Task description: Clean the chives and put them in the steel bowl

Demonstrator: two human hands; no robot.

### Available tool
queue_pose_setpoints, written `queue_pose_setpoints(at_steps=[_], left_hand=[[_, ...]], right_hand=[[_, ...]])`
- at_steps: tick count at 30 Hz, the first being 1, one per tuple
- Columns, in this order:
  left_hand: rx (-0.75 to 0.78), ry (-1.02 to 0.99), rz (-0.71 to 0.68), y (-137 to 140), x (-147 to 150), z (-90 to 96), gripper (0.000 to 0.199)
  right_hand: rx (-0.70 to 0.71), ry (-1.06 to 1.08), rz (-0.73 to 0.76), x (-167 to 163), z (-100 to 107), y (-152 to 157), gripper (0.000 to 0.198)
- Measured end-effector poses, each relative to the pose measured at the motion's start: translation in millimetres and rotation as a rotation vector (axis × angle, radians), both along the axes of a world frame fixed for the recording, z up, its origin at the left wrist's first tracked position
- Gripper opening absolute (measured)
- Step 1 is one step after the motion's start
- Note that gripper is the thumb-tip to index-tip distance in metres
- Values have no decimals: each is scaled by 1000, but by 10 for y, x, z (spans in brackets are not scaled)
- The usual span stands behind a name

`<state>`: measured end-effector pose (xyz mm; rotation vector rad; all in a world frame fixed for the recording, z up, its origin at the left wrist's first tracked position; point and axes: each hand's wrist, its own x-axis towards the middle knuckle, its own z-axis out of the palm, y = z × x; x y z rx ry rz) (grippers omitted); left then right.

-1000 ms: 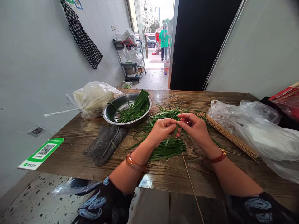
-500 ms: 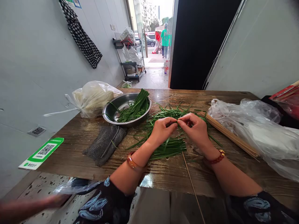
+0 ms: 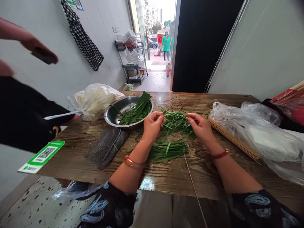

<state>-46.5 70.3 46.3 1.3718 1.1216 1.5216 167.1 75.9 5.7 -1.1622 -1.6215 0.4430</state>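
My left hand (image 3: 152,125) is closed in a pinch, with a bit of green garlic chive (image 3: 164,112) at its fingertips. To the right, my right hand (image 3: 200,125) hovers over the edge of a loose chive pile (image 3: 177,122); its thumb and forefinger are slightly apart, and nothing shows clearly between them. A neater bundle of chives (image 3: 169,150) lies on the table in front of my wrists. Past the bundle's right end, a thin wooden skewer (image 3: 193,185) points towards me over the table edge.
A metal bowl (image 3: 109,120) of chives stands left, by a tied plastic bag (image 3: 95,98) and dark mesh cloth (image 3: 106,147). Skewers (image 3: 234,137) and clear plastic bags (image 3: 266,129) lie right. Another person's hand (image 3: 44,52) holds a dark object at left.
My hands have drawn apart, the left moving left and the right slightly right. The other person has come further into view at the left, arm now raised.
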Motion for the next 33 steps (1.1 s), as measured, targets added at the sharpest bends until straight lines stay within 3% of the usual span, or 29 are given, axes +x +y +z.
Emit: queue_pose_setpoints(at_steps=[3, 7, 13, 26, 30, 33], left_hand=[[79, 38, 191, 23, -129, 75, 14], [191, 214, 370, 4, -225, 133, 15], [236, 308, 222, -4, -85, -16, 12], [73, 100, 131, 146, -109, -142, 13], [74, 63, 132, 208, -114, -190, 12], [79, 44, 126, 230, -117, -200, 12]], right_hand=[[83, -304, 105, -80, -116, 2, 35], [125, -422, 96, -139, -307, 98, 41], [30, -382, -32, -87, -464, 299, 44], [-80, -332, -174, -92, -446, 308, 30], [-103, -303, -186, -92, -328, 325, 27], [-69, -245, -199, -35, -83, 341, 34]])
